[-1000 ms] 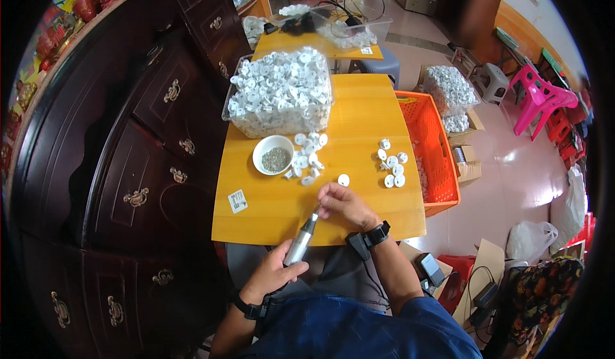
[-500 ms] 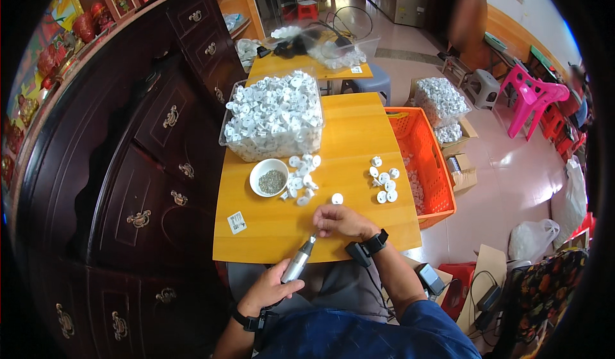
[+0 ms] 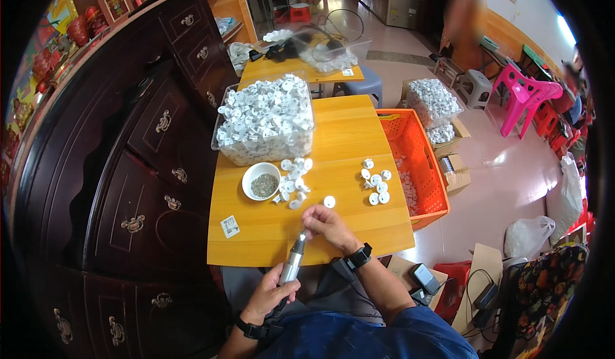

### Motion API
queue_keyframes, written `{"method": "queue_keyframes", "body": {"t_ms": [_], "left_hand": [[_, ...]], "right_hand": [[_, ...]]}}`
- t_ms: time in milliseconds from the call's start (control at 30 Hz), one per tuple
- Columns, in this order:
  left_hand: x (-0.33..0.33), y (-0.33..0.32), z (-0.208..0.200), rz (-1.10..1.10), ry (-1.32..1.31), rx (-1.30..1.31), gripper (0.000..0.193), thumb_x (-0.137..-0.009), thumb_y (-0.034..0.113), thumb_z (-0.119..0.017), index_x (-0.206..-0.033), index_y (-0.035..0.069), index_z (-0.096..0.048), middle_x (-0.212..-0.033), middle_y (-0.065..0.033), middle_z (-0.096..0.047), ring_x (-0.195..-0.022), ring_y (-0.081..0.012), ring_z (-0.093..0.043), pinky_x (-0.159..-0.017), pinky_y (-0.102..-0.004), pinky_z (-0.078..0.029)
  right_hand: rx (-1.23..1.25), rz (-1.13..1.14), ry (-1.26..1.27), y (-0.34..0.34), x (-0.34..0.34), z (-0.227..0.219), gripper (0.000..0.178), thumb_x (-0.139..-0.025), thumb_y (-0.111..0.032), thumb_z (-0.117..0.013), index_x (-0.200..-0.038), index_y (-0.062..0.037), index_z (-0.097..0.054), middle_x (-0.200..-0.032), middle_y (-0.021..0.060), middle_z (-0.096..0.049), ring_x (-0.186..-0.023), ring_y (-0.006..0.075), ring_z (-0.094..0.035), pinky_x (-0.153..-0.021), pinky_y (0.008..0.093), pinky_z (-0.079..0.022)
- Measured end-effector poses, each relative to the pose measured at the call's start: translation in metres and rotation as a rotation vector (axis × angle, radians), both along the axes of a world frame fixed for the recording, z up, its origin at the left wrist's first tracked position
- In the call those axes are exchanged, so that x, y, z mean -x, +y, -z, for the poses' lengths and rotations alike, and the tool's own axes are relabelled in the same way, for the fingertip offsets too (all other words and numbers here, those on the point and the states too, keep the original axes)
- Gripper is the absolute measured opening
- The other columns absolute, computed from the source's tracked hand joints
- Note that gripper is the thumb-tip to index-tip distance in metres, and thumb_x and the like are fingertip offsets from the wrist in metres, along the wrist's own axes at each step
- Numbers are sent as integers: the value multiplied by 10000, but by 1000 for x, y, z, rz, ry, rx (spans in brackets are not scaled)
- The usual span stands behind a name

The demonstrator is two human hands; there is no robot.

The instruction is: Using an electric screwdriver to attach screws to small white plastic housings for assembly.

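Note:
My left hand (image 3: 268, 293) is wrapped round a silver electric screwdriver (image 3: 292, 266), its dark nose slanting up at the table's near edge. At its tip, my right hand (image 3: 328, 226) is closed in a pinch; whatever sits between the fingers is too small to make out. Just beyond those fingertips a round white plastic part (image 3: 329, 202) lies by itself. Left of it are a loose pile of similar white parts (image 3: 296, 184) and a white bowl (image 3: 246, 186) of small metal pieces that look like screws (image 3: 264, 185). Another group of white parts (image 3: 376, 180) lies to the right.
A clear tub (image 3: 261, 155) heaped with white parts stands at the wooden table's (image 3: 346, 128) far left. An orange crate (image 3: 430, 199) stands against the right side. Dark drawers (image 3: 138, 166) line the left. A second table (image 3: 275, 70) stands behind.
The whole view has shifted slightly. Both hands stay at the screwdriver, the right fingers still pinched at its tip. The white parts lie as before.

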State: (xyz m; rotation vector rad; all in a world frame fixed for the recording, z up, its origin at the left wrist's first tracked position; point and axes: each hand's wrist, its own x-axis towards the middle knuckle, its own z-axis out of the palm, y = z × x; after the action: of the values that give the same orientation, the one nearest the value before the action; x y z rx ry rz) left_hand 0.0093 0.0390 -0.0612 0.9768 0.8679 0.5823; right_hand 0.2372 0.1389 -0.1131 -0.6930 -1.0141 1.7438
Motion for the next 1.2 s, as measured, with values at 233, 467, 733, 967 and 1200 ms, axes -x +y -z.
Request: {"method": "queue_keyframes", "body": {"t_ms": [233,467,733,967,1200], "left_hand": [[4,-2,-3,-9,11,4,332,-932,150,-652,-1187,24,-480,-828,-32,-568,-646,-93,-561,-570,-231,-468],[5,-1,-1,-24,-20,36,337,-934,149,-655,-1191,22,-478,-836,-36,-576,-651,-94,-571,-571,-229,-473],[5,1,-3,-11,-56,43,307,-937,142,-646,-1166,24,-480,-841,-38,-584,-655,-94,-578,-560,-231,-469],[7,2,3,-1,-33,59,305,-943,141,-636,-1178,26,-481,-843,-37,-590,-653,-91,-577,-556,-230,-468],[9,4,0,13,-45,103,349,-945,158,-631,-1229,17,-484,-857,-46,-597,-649,-101,-576,-558,-227,-467]], "right_hand": [[70,75,67,-3,7,2,80,-1015,-140,-563,-1058,-72,-561,-843,-11,-586,-723,80,-593,-687,242,-511],[81,78,48,-5,11,1,80,-1009,-141,-575,-1052,-74,-568,-874,-9,-601,-722,80,-597,-689,244,-515],[159,133,173,-6,20,12,84,-1001,-134,-584,-1054,-71,-571,-887,-1,-608,-704,90,-595,-667,248,-509],[225,162,256,-9,22,10,70,-985,-116,-599,-1039,-79,-575,-883,2,-607,-682,101,-575,-659,258,-496],[238,142,292,-8,22,12,75,-972,-132,-627,-1015,-87,-586,-873,-4,-602,-680,103,-574,-659,268,-497]]}}
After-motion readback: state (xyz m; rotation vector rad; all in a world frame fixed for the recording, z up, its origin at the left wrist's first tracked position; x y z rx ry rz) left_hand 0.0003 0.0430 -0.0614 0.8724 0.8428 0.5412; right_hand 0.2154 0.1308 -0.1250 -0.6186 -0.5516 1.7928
